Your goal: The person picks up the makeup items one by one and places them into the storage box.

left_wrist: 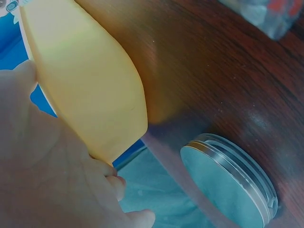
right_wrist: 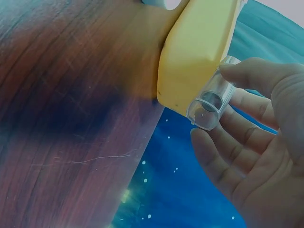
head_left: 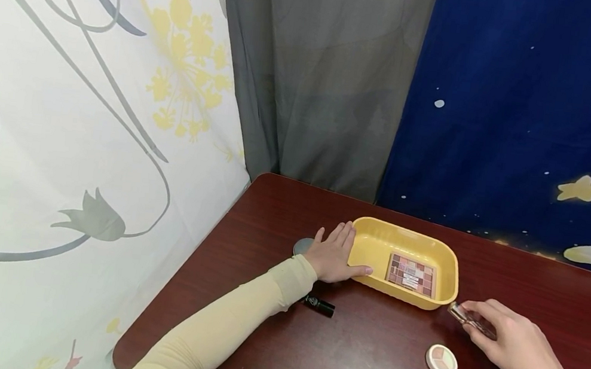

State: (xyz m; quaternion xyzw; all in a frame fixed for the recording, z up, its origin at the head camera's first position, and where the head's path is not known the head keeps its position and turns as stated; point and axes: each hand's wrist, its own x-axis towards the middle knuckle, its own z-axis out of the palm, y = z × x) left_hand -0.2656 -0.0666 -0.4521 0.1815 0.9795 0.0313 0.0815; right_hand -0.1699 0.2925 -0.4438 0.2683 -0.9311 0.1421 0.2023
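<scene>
In the head view, my left hand [head_left: 334, 253] rests on the left end of a yellow plastic basket [head_left: 404, 227], its fingers straight along the rim and the thumb over the front edge. Inside the basket lies an eyeshadow palette [head_left: 411, 275], toward the right. My right hand [head_left: 514, 337] pinches a clear lipstick tube [head_left: 459, 313] with a shiny gold-toned end, just off the basket's front right corner. The right wrist view shows this lipstick tube [right_wrist: 211, 102] between thumb and fingers. A round three-colour compact [head_left: 441, 361] sits on the table nearby.
Beside my left wrist lies a black tube [head_left: 319, 305], partly behind the sleeve. A round mirror-topped compact [left_wrist: 223, 183] stands left of the basket. Clear plastic packaging [left_wrist: 266, 14] shows in the left wrist view's corner. Curtains hang behind the dark wooden table [head_left: 282, 207].
</scene>
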